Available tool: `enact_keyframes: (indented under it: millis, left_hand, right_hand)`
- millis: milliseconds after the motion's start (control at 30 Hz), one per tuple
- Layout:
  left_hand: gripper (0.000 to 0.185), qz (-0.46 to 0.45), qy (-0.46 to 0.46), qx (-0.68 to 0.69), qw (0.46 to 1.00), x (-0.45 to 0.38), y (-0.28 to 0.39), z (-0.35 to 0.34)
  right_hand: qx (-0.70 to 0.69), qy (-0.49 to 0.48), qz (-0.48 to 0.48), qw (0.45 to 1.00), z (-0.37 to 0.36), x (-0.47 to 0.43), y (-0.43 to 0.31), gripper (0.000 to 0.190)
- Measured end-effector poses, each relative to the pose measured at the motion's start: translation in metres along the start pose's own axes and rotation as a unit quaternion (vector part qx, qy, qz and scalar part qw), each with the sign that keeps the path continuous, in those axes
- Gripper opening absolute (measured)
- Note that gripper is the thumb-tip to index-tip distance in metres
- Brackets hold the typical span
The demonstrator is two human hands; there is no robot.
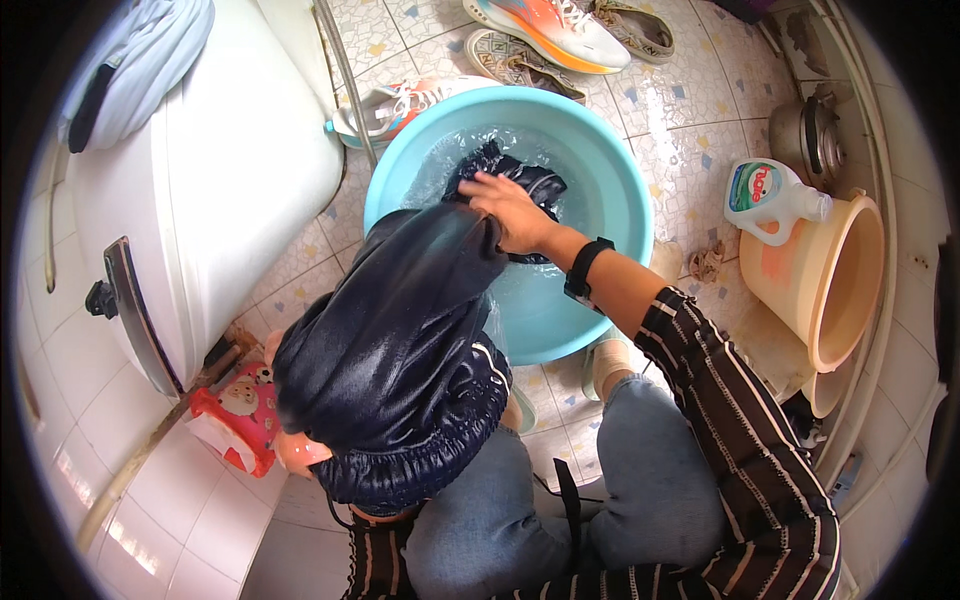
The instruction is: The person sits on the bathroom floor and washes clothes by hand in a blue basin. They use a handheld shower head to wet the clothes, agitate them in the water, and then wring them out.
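A wet dark garment with a gathered elastic waistband hangs over the near left rim of a light blue plastic basin. At its lower left edge my left hand grips it, mostly covered by the cloth. Over the basin, my right hand touches the garment's far end; its fingers are slightly spread, and whether they grip the cloth is hidden. More dark cloth lies in the water beneath and beyond the right hand. Water runs from the garment into the basin.
A white appliance with light cloth on it stands left. Sneakers and patterned shoes lie beyond the basin. At right are a detergent bottle, a cream bucket and a metal kettle. A red bag lies lower left.
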State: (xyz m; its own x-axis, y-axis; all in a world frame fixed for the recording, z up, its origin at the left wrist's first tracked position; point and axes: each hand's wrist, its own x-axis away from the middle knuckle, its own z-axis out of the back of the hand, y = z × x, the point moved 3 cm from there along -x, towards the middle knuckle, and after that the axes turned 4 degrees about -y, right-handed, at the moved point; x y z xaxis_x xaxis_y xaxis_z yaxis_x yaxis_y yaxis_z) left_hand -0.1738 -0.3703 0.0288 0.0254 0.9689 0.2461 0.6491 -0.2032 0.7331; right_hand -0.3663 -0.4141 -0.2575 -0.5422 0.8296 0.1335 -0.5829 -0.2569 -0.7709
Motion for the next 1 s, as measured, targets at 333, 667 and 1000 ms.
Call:
enact_keyframes:
  millis: [333,667,1000]
  left_hand:
    - [0.063,0.163,0.067,-0.101,0.979,-0.027,-0.076,0.076]
    - [0.068,0.030,-0.052,-0.755,0.653,-0.058,-0.200,0.129]
    - [0.064,0.233,-0.186,-0.798,0.524,-0.072,-0.266,0.145]
  right_hand:
    - [-0.272,0.172,-0.316,0.893,0.130,0.094,-0.034,0.067]
    - [0.045,0.048,-0.293,0.954,0.067,0.080,-0.016,0.082]
    - [0.257,-0.195,-0.302,0.897,0.019,0.024,0.026,0.061]
